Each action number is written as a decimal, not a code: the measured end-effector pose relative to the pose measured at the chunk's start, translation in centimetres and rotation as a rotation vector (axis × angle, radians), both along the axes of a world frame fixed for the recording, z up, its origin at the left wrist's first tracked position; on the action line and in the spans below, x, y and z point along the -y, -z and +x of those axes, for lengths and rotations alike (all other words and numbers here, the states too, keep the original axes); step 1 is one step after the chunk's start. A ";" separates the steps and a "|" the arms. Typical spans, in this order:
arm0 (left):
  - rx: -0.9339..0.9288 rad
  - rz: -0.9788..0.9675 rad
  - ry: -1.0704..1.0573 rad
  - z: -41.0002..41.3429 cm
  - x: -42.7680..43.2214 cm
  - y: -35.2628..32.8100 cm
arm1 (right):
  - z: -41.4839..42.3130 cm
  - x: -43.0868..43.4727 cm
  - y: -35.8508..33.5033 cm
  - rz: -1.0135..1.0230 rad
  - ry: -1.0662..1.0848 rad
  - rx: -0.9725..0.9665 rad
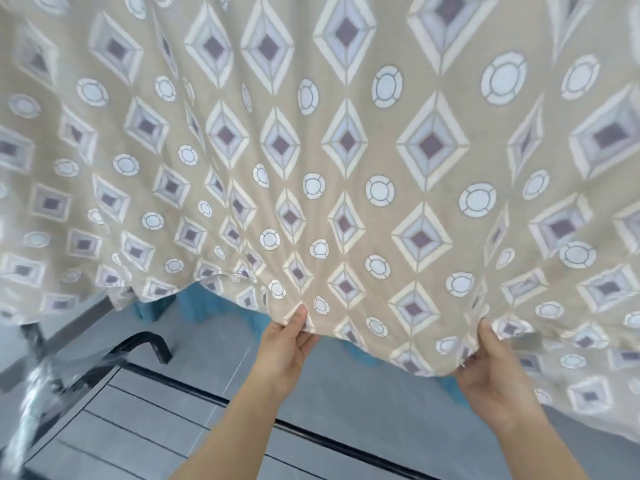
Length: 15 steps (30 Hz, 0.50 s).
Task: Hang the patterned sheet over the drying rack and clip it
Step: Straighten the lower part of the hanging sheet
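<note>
Beige sheet [346, 143] with lower hem pinched by left hand [284, 344] and right hand [491, 379]; uneven pulling could drag it off the unseen rack.

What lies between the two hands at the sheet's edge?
Head view: only the hem of the patterned sheet, pinched by left hand and right hand; teal cloth peeks beneath.

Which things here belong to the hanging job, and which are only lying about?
Job: patterned sheet; left hand and right hand, both pinching its lower edge.
Lying about: blue cloth behind the sheet; black metal frame (rack? unclear); grey tiled floor.
</note>
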State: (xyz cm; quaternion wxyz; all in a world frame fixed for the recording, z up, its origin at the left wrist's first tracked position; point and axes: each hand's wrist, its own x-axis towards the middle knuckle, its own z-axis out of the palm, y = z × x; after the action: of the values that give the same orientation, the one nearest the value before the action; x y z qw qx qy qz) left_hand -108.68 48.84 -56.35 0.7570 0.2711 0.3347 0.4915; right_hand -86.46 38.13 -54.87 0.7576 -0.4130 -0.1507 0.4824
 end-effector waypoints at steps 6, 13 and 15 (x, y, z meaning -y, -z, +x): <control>-0.107 -0.002 -0.043 -0.3 0.9 0.7 | -0.5 2.1 1.2 -0.047 0.100 0.002; -0.220 -0.027 -0.093 -1.5 2.0 1.7 | -0.8 3.6 3.1 -0.179 0.171 -0.016; -0.216 -0.059 -0.075 -1.8 2.6 2.3 | -0.9 3.9 3.5 -0.201 0.174 -0.025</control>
State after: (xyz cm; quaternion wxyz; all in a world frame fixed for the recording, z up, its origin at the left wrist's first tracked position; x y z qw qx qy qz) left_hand -110.44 46.24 -58.62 0.7052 0.2873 0.4385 0.4774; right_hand -87.38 34.20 -58.35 0.7533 -0.4923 -0.0558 0.4326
